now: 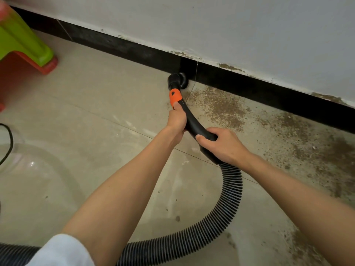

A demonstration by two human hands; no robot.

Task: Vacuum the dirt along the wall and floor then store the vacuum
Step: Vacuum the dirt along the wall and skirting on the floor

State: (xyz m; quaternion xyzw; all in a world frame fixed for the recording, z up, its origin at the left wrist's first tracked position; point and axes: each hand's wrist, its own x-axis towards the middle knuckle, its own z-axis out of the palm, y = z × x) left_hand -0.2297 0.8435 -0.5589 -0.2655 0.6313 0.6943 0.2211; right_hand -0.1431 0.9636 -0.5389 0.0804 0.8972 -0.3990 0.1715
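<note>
Vacuuming step in hand: curved wand (194,123) is gripped by left hand (177,119) and right hand (221,144), brush nozzle (177,78) pressed against baseboard (249,87). Dirt (221,108) to its right likely swept next.

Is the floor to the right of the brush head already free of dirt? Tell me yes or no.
No: brown dirt lies on the floor tiles right of the brush head, along the black baseboard.
</note>
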